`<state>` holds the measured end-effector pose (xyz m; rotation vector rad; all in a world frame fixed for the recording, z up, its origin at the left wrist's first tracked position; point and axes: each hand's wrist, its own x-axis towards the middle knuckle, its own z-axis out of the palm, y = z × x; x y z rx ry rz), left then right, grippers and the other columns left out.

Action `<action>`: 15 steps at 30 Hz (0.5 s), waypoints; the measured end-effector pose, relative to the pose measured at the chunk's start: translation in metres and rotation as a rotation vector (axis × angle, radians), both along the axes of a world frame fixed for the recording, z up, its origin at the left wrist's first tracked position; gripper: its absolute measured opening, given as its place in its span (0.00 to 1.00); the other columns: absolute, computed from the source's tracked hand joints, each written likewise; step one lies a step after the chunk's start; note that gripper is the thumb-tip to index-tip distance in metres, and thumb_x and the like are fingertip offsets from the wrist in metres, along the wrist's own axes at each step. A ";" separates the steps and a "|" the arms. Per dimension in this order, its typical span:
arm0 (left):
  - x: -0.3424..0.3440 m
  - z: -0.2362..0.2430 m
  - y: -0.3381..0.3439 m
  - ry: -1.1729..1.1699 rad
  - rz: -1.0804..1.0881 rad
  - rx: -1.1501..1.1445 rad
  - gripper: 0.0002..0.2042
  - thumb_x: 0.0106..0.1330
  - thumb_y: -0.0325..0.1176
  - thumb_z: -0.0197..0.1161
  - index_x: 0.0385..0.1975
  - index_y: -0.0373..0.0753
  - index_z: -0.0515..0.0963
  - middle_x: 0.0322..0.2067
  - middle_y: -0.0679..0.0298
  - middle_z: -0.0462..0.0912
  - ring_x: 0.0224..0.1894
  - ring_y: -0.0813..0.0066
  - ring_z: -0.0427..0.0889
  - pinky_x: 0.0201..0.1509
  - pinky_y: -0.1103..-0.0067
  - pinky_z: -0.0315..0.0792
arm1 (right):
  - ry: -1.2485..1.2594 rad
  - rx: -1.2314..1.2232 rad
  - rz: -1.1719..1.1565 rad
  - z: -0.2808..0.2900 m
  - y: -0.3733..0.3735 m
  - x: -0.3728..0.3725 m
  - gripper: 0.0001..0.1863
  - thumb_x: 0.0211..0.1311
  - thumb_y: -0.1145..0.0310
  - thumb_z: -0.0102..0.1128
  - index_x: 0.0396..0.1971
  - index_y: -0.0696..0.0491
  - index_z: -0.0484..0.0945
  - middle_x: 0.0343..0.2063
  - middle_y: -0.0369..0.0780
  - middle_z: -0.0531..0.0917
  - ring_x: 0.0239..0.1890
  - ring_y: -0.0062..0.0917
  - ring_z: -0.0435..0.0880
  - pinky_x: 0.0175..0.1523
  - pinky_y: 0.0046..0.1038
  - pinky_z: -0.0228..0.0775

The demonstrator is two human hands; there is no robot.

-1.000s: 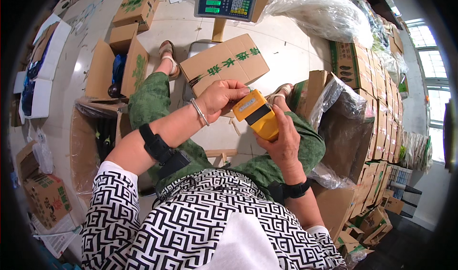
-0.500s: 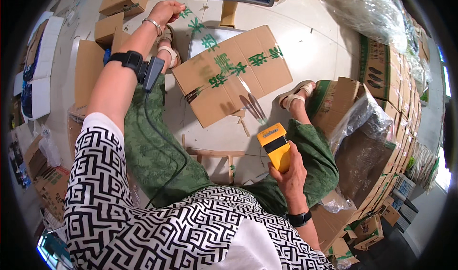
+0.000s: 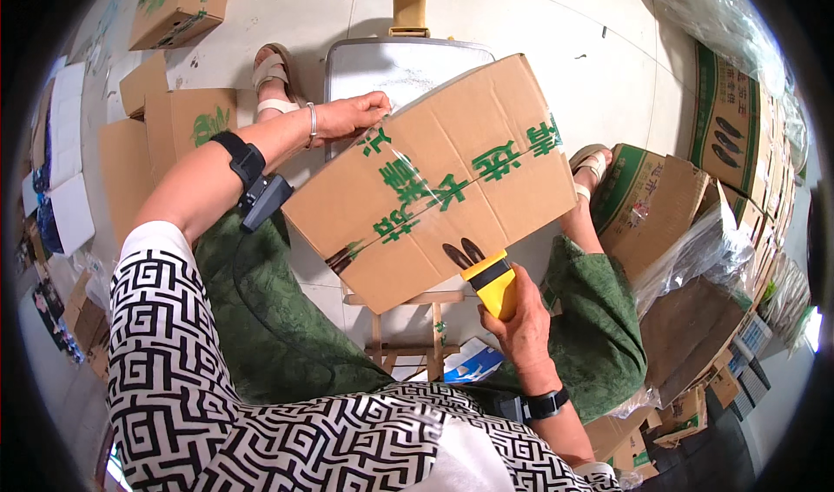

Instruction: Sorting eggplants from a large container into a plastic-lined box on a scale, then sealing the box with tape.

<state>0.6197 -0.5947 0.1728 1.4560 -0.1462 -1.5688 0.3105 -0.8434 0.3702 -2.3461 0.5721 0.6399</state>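
Note:
A brown cardboard box (image 3: 473,218) with green print lies at an angle over the metal scale platform (image 3: 382,66). Clear packing tape with green lettering (image 3: 408,179) runs across its top face, from the far left edge to the near edge. My left hand (image 3: 352,117) is at that far left edge, fingers pinched together on the tape's end, which they mostly hide. In my right hand (image 3: 526,323) is a yellow tape dispenser (image 3: 498,285) with a black band, held against the box's near edge.
A yellow scale post (image 3: 408,6) rises beyond the platform. Open cartons (image 3: 187,118) stand on the left, a closed box (image 3: 181,6) farther off. Stacked cartons (image 3: 738,118) and plastic film (image 3: 686,257) line the right. A wooden stool (image 3: 404,349) is between my legs.
My left hand has come down from the air to the box's edge, bringing the tape onto the top. The dispenser has moved in against the near edge. The box appears closer to me.

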 end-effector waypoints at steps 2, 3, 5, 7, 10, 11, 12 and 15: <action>-0.013 0.021 -0.015 -0.014 0.059 0.044 0.24 0.68 0.39 0.54 0.62 0.48 0.57 0.57 0.68 0.68 0.54 0.80 0.70 0.52 0.81 0.70 | 0.041 0.025 -0.042 0.006 -0.006 -0.004 0.39 0.41 0.64 0.70 0.56 0.57 0.64 0.44 0.49 0.77 0.47 0.41 0.78 0.51 0.34 0.71; -0.017 0.017 -0.014 0.024 0.020 -0.002 0.27 0.68 0.41 0.53 0.65 0.48 0.52 0.60 0.67 0.64 0.58 0.78 0.67 0.55 0.79 0.68 | -0.009 0.054 -0.037 0.008 -0.010 -0.008 0.38 0.41 0.64 0.69 0.56 0.55 0.64 0.43 0.50 0.77 0.45 0.43 0.78 0.48 0.35 0.72; -0.040 -0.007 -0.017 0.085 0.032 -0.101 0.30 0.69 0.43 0.51 0.68 0.50 0.47 0.65 0.66 0.57 0.64 0.74 0.61 0.62 0.76 0.62 | 0.018 0.095 -0.085 0.015 -0.016 -0.017 0.37 0.41 0.66 0.69 0.55 0.56 0.65 0.44 0.51 0.77 0.46 0.44 0.78 0.49 0.35 0.72; -0.072 -0.005 -0.035 -0.045 0.005 -0.174 0.25 0.71 0.42 0.48 0.66 0.48 0.54 0.64 0.64 0.60 0.65 0.74 0.58 0.64 0.75 0.60 | 0.023 0.097 -0.180 0.024 -0.027 -0.041 0.36 0.40 0.66 0.69 0.54 0.56 0.67 0.42 0.49 0.78 0.45 0.42 0.79 0.50 0.34 0.71; -0.096 -0.009 -0.041 -0.213 -0.017 -0.214 0.21 0.71 0.37 0.47 0.63 0.48 0.61 0.60 0.60 0.67 0.60 0.71 0.65 0.62 0.75 0.62 | -0.028 0.065 -0.165 0.043 -0.035 -0.053 0.35 0.40 0.65 0.69 0.53 0.56 0.68 0.41 0.48 0.78 0.43 0.42 0.79 0.48 0.34 0.72; -0.098 -0.010 -0.037 -0.374 -0.049 -0.233 0.20 0.70 0.33 0.47 0.61 0.49 0.65 0.57 0.58 0.72 0.57 0.68 0.71 0.60 0.75 0.63 | -0.015 0.036 -0.085 0.047 -0.036 -0.050 0.35 0.41 0.66 0.69 0.53 0.57 0.67 0.40 0.48 0.78 0.42 0.38 0.80 0.48 0.31 0.72; -0.090 -0.008 -0.038 -0.463 -0.277 -0.141 0.19 0.67 0.35 0.51 0.59 0.48 0.68 0.52 0.56 0.75 0.52 0.65 0.74 0.57 0.74 0.66 | -0.005 -0.008 -0.009 0.048 -0.039 -0.047 0.35 0.42 0.67 0.68 0.54 0.58 0.66 0.39 0.48 0.78 0.42 0.33 0.80 0.48 0.29 0.71; -0.040 0.007 -0.012 -0.747 -0.851 0.123 0.14 0.60 0.36 0.57 0.44 0.42 0.78 0.38 0.53 0.82 0.39 0.60 0.80 0.46 0.69 0.71 | -0.100 0.054 -0.020 0.048 -0.030 -0.028 0.35 0.41 0.66 0.68 0.53 0.57 0.67 0.39 0.49 0.78 0.41 0.39 0.80 0.47 0.32 0.72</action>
